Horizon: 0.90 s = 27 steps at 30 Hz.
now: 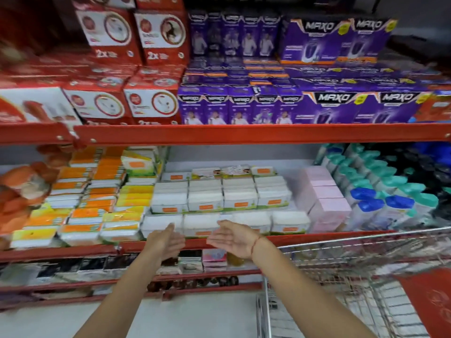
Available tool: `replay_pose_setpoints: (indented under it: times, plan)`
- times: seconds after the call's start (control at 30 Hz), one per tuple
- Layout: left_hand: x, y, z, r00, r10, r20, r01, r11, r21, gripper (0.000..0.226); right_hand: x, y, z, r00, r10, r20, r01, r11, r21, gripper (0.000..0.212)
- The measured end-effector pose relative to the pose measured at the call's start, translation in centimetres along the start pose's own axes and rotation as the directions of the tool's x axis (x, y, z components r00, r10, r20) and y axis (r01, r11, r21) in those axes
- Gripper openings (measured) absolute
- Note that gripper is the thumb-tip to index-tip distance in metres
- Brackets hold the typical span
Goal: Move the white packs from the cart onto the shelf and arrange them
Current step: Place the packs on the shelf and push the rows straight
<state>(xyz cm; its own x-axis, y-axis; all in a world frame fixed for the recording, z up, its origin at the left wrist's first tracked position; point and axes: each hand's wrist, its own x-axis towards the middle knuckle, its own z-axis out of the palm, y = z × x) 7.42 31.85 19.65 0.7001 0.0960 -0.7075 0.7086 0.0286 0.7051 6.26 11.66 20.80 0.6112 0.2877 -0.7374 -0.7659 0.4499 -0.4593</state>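
White packs with orange labels fill the middle of the red shelf, stacked in rows, with a front row along the shelf's edge. My left hand and my right hand are held out flat, palms facing each other, just in front of one front-row pack. Neither hand holds anything. The wire cart stands at the lower right; no white packs show in the visible part of it.
Orange and yellow packs lie left of the white ones, pink boxes and capped bottles to the right. Red boxes and purple boxes crowd the shelf above. A red item sits at the cart's right.
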Motion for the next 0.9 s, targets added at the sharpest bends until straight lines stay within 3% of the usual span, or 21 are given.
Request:
replay_pose_setpoints:
  times: [0.13,0.3,0.73,0.9]
  plan:
    - [0.4,0.4,-2.6,0.987,-0.142,0.073,0.155,0.965,-0.21,0.066,2.4,1.4,2.9,0.998,0.012,-0.067,-0.001,0.986,0.164,0.056]
    - [1.4,1.8,-3.1,0.989,-0.133,0.063,0.145,0.95,-0.276,0.062,4.4,1.6,5.0,0.986,0.014,-0.164,0.027,0.969,0.246,0.056]
    - [3.3,4.1,-2.1,0.986,-0.116,0.122,0.146,0.95,-0.274,0.061,5.2,-1.1,6.4,0.943,-0.043,-0.329,0.114,0.973,0.202,0.049]
    - [3.7,4.1,-2.0,0.987,-0.098,0.124,0.128,0.958,-0.256,0.061,6.3,-1.3,6.7,0.925,-0.113,-0.364,0.138,0.99,0.042,0.052]
